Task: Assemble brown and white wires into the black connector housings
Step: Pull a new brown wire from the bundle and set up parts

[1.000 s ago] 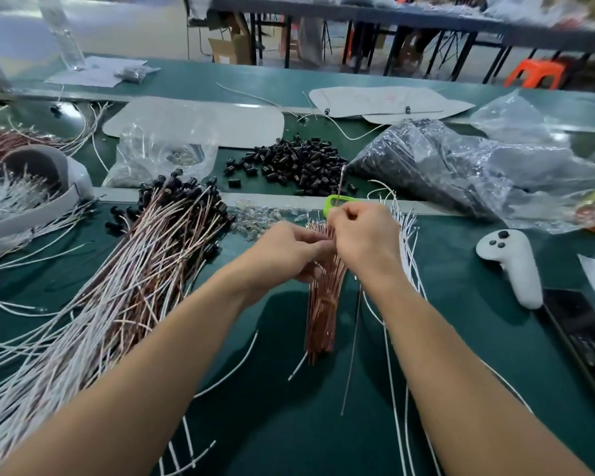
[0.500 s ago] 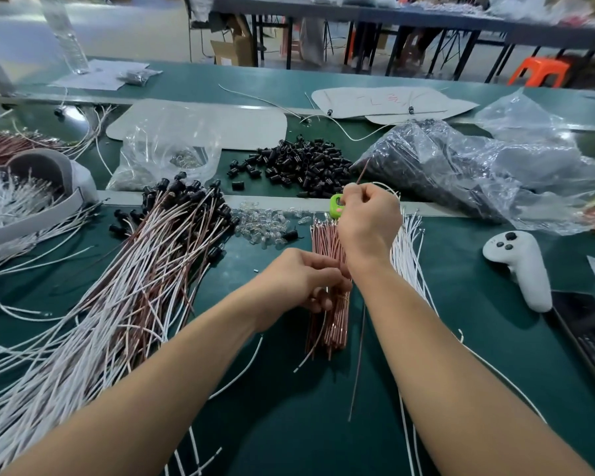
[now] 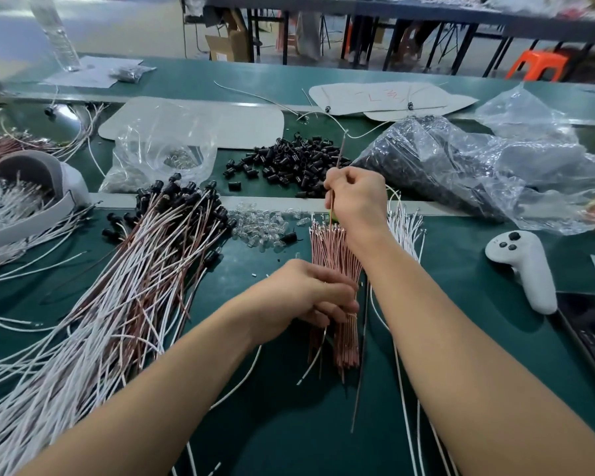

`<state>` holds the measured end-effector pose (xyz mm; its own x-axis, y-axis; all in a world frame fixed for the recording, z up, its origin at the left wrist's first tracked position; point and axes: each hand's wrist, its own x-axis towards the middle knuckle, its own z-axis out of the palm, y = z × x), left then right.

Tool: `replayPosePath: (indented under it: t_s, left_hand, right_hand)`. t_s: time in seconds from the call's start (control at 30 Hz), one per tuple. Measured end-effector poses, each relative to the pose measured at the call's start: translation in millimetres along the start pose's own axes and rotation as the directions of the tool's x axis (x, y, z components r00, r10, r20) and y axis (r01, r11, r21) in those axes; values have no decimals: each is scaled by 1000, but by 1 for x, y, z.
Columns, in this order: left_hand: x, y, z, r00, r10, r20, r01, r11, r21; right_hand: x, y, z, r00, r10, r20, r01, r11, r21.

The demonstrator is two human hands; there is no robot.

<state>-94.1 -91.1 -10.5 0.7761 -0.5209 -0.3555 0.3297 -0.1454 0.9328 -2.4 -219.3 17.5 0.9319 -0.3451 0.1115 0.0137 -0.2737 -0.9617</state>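
On the green table [image 3: 461,269] in front of the person, a bundle of brown wires [image 3: 335,252] lies lengthwise, its metal-tipped ends pointing away. The left hand [image 3: 303,297] grips this bundle near its middle, with the fingers curled over it from the left side. Farther back, the right hand [image 3: 356,201] is raised above the far end of the bundle. It pinches a single brown wire [image 3: 341,152] between thumb and fingers. The wire's tip sticks up past the knuckles, in front of a heap of loose black housings [image 3: 289,163].

That heap sits on the back strip of the table. It lies between a clear bag of small glass bulbs [image 3: 162,156] on the left and a big clear bag of more black housings [image 3: 443,166] on the right. Loose white wires [image 3: 404,218] lie just beside the brown bundle on its right, partly hidden by the right forearm. A scatter of clear bulbs [image 3: 261,225] lies just left of the bundle's far end.

Across the left side of the table spreads a large pile of brown and white wires [image 3: 134,286], with black housings on their far ends. A grey and white tub [image 3: 67,187] holding more white wires stands at the left edge. On the right, well apart from the hands, rest a white controller [image 3: 522,266] and, beside it, a flat black device [image 3: 591,331].
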Motion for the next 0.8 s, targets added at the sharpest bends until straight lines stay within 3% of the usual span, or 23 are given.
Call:
replayPosePath:
  t_s: [0.07, 0.13, 0.27, 0.33, 0.4, 0.47, 0.53, 0.67, 0.8]
  left_hand:
    - [-1, 3, -11, 999, 0, -46, -11, 968, -249]
    - [1, 8, -20, 990, 16, -141, -58, 953, -297]
    - [6, 18, -33, 944, 40, -327, -102, 980, -173]
    - [9, 21, -38, 904, 71, -421, -131, 985, -114]
    - [14, 23, -41, 880, 94, -465, -149, 986, -81]
    - [18, 24, -43, 882, 115, -457, -145, 989, -31]
    - [21, 25, -48, 900, 141, -413, -132, 990, 49]
    - [24, 33, -65, 921, 164, -354, -86, 970, 225]
    - [30, 45, -82, 870, 239, -431, -62, 921, 385]
  right_hand:
    - [-2, 7, -1, 1000, 4, 0, -4, 1000, 0]
    - [-4, 14, -1, 1000, 12, -9, -12, 1000, 0]
    - [-9, 21, 0, 996, 85, 6, -84, 984, 159]
    - [-11, 19, -3, 983, 127, 129, -163, 932, 324]
    - [-15, 16, -5, 954, 107, 280, -198, 925, 324]
    - [-21, 14, -5, 930, 70, 361, -165, 957, 240]
    - [-24, 15, -4, 933, 70, 352, -158, 961, 229]
    - [-20, 15, -8, 947, 192, 257, -283, 877, 389]
    - [-22, 21, -4, 928, 214, 306, -342, 817, 465]
